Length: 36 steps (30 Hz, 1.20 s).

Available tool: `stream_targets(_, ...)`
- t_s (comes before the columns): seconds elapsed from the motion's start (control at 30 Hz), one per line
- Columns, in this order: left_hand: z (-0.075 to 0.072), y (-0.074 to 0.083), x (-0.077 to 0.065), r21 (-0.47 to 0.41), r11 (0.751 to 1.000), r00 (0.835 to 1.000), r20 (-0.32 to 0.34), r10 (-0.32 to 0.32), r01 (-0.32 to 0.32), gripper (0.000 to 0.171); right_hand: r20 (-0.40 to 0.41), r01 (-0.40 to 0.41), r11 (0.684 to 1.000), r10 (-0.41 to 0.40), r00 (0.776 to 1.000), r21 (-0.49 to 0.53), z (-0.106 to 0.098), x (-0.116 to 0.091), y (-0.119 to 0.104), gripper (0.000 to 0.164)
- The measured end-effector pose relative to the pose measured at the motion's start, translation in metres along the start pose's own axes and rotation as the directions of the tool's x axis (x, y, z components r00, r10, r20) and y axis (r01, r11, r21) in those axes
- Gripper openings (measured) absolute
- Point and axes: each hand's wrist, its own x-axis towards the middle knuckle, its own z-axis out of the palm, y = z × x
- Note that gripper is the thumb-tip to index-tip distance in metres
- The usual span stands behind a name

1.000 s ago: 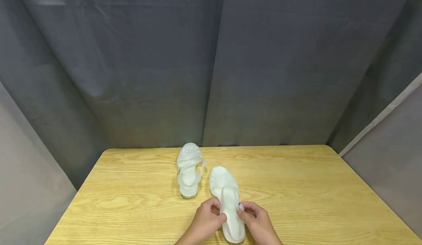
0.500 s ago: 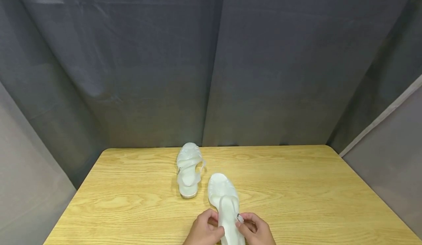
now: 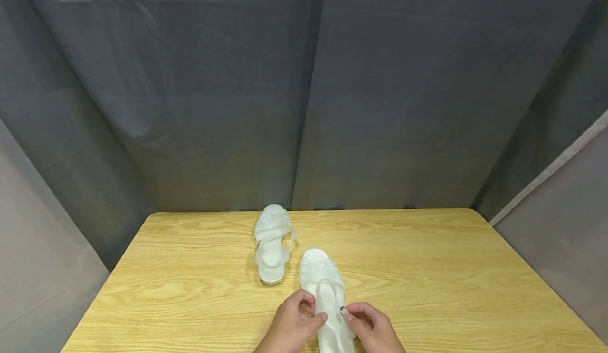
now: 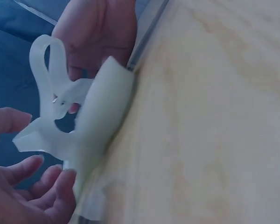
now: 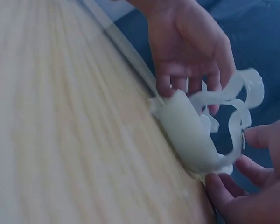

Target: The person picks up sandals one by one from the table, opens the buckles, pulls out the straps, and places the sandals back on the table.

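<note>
Right hand [image 3: 374,327] pinches the near sandal [image 3: 331,301] by its buckle [image 3: 342,311]; left hand [image 3: 292,320], fingers curled, holds its opposite side. The near sandal lies between both hands at the table's [image 3: 451,274] front edge; the far sandal [image 3: 272,247] lies nearer the table's back edge.

No lettering, numerals, brands or signs legible in any view; the wrist views are soft, possibly obscuring fine marks.
</note>
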Motion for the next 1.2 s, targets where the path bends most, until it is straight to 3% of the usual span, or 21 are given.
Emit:
stream_targets(0.13, -0.003, 0.013, 0.004, 0.049, 0.996, 0.994, -0.069, 0.083, -0.08, 0.034, 0.008, 0.003, 1.0, -0.003, 1.0, -0.011, -0.008, 0.002, 0.0, 0.039)
stream_targets(0.27, -0.003, 0.024, 0.008, 0.079, 0.976, 0.972, -0.109, 0.21, -0.202, 0.026, 0.039, 0.007, 1.0, -0.008, 0.999, 0.026, -0.013, 0.004, 0.003, 0.037)
stream_targets(0.4, 0.001, 0.032, 0.01, 0.118, 0.943, 0.946, -0.061, 0.32, -0.311, 0.016, 0.098, -0.016, 0.998, 0.009, 0.995, 0.067, -0.016, 0.005, 0.007, 0.034)
stream_targets(0.47, 0.003, 0.034, 0.011, 0.144, 0.93, 0.939, -0.016, 0.343, -0.337, 0.013, 0.127, -0.02, 0.997, 0.011, 0.992, 0.073, -0.017, 0.006, 0.008, 0.033)
stream_targets(0.57, 0.007, 0.035, 0.012, 0.213, 0.918, 0.942, 0.051, 0.332, -0.335, 0.013, 0.163, -0.028, 0.996, 0.014, 0.986, 0.079, -0.019, 0.006, 0.009, 0.033)
stream_targets(0.77, 0.013, 0.03, 0.015, 0.363, 0.893, 0.962, 0.158, 0.223, -0.267, 0.025, 0.226, -0.031, 0.994, 0.007, 0.974, 0.101, -0.023, 0.004, 0.011, 0.03)
stream_targets(0.97, 0.017, 0.024, 0.018, 0.371, 0.893, 0.96, 0.207, 0.187, -0.253, 0.029, 0.304, -0.048, 0.986, -0.004, 0.953, 0.162, -0.028, 0.003, 0.014, 0.024)
stream_targets(1.2, 0.018, 0.016, 0.018, 0.331, 0.914, 0.966, 0.179, 0.184, -0.236, 0.026, 0.356, -0.048, 0.976, -0.031, 0.934, 0.211, -0.032, 0.003, 0.018, 0.024)
